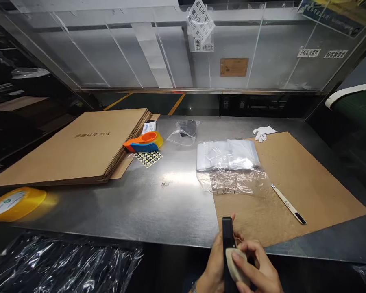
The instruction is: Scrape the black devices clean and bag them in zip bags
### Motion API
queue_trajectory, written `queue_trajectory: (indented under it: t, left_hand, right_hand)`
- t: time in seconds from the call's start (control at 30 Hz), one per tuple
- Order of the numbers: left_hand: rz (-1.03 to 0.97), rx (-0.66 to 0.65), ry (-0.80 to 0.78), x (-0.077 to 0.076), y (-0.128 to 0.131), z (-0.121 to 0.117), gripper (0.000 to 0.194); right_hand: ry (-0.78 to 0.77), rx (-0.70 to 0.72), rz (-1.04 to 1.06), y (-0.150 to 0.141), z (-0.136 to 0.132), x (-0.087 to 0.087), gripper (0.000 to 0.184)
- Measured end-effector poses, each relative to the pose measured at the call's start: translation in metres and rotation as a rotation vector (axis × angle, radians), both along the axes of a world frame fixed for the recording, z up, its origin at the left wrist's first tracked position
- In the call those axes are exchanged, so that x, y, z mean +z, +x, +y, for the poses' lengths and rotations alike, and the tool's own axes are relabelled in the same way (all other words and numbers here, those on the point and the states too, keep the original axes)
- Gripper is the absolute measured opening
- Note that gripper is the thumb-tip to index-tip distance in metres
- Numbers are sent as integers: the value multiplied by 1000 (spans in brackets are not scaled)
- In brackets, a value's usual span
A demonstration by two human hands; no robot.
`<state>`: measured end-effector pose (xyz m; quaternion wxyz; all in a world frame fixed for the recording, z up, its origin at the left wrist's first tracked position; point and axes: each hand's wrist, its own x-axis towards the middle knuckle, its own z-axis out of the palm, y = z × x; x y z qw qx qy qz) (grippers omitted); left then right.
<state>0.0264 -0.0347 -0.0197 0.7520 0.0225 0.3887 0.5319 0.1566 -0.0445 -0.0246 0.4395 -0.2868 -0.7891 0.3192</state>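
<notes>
At the table's front edge, my left hand [214,260] is closed around a slim black bar-shaped object [227,232], held upright with its end pointing away from me. My right hand [259,266] pinches a beige, rounded pad [235,260] and presses it against the side of the black object. The lower end of the black object runs out of view. Beyond my hands lies a brown cardboard sheet [280,162], with a stack of clear plastic bags [228,156] on its left part. A white-handled tool marked A26 [288,203] rests on the sheet, right of my hands.
Flattened cardboard boxes [67,150] are stacked at left, near an orange-and-blue tape dispenser [144,141] and a sticker sheet [148,158]. A yellow tape roll [16,203] sits front left. A clear bag with something dark [186,131] and a white glove [264,132] lie farther back.
</notes>
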Motion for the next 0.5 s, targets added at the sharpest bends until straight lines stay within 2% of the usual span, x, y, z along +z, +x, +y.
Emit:
queue_trajectory:
  t: [0.07,0.1,0.2,0.33,0.5]
  left_hand:
    - [85,165,66,-3,5,-3,77]
    - [118,207,76,-5,6,-4,85]
    - [153,202,63,-10,5,-3,96]
    - [206,122,47,-10,1,-5,81]
    - [225,119,-5,-7,-3,-10,55]
  right_hand:
    - [149,21,-8,-7,6,3,47]
    - [174,14,-19,-10,8,4,49]
    - [251,-45,-49,-16,7,5,51]
    - [279,-182,-71,-18,2,2,56]
    - [261,-193,-92,-17,-1,-7,58]
